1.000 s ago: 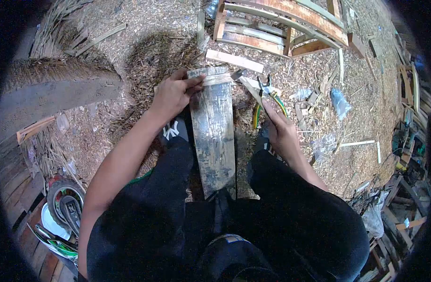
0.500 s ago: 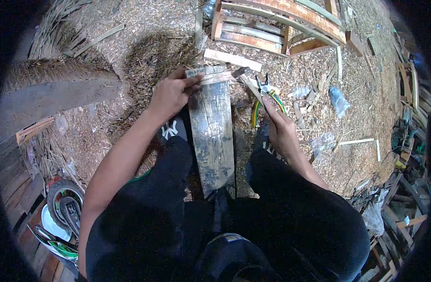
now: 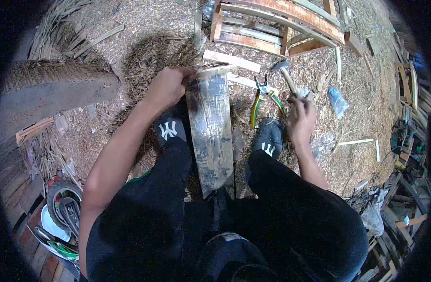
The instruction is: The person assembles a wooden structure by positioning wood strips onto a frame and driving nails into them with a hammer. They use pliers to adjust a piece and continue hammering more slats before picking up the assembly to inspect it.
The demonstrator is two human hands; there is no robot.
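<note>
A dark, worn plank (image 3: 209, 127) runs from between my knees out over the wood-chip ground. My left hand (image 3: 166, 87) grips its far left corner and presses a thin pale strip (image 3: 220, 70) across that end. My right hand (image 3: 300, 117) is off to the right of my right shoe, closed around the handle of a hammer (image 3: 287, 77), whose head points away from me above the chips. Pliers (image 3: 262, 96) with green and yellow handles lie on the ground between the plank and my right hand.
A thick log (image 3: 51, 89) lies at the left. A slatted wooden frame (image 3: 281, 23) and a loose batten (image 3: 232, 60) lie beyond the plank. A crushed plastic bottle (image 3: 338, 101) and wood scraps are at the right, and a small wheel (image 3: 65, 202) at lower left.
My right hand has swung the hammer from the plank's far end out to the right. My left hand has shifted slightly up along the plank's corner.
</note>
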